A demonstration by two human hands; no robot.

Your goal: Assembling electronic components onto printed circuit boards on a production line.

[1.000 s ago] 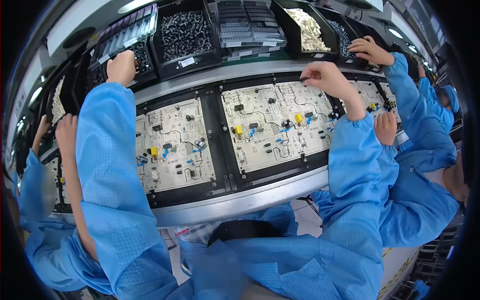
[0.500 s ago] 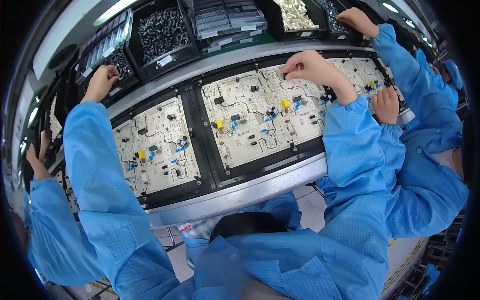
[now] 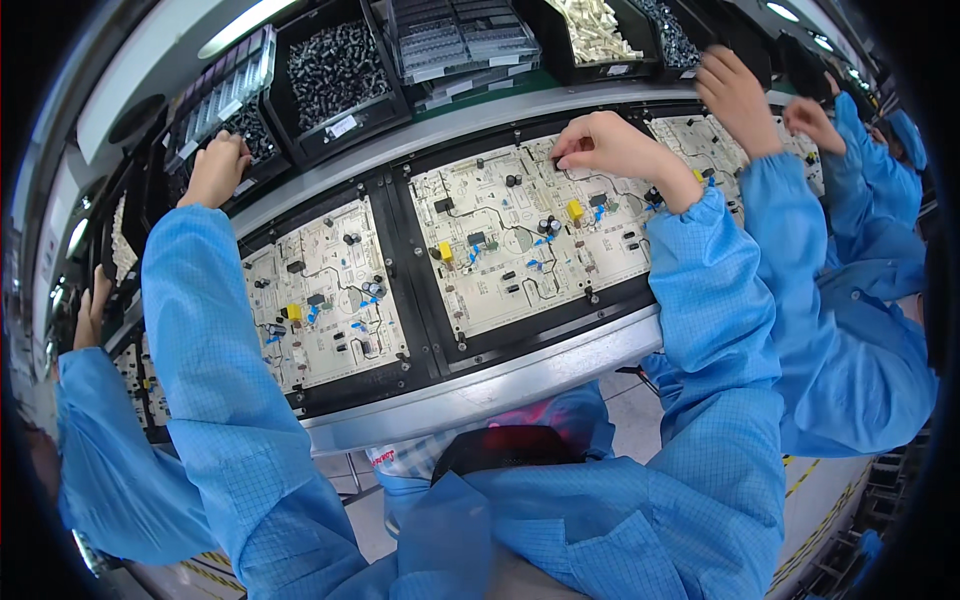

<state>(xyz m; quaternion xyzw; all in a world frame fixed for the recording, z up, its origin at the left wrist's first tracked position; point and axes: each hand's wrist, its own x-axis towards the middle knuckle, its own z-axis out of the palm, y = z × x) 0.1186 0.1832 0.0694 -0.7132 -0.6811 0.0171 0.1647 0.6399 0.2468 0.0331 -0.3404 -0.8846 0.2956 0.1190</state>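
Note:
My right hand (image 3: 615, 146) is over the upper part of the middle circuit board (image 3: 480, 300), its thumb and fingers pinched at the board surface. A small dark component shows at the fingertips, mostly hidden by them. My left hand (image 3: 217, 170) is at the near edge of a bin of small dark parts (image 3: 250, 135), back left. Its fingers are curled together, and whatever they hold is hidden. Yellow, blue and black components are mounted on the pale boards. Another similar board (image 3: 330, 300) lies in a black frame between my arms.
Behind the boards stand a bin of black parts (image 3: 338, 75), stacked clear trays (image 3: 465, 45) and a bin of white parts (image 3: 598, 35). A metal rail (image 3: 490, 378) runs along the near edge. A co-worker's hand (image 3: 735, 95) is at the right, with another co-worker's sleeve (image 3: 120, 460) at the left.
My right hand has shifted slightly left, lowering its fingertips to the board. My left hand stays at the bin. On the right, a co-worker's hand has swung away from the back bins.

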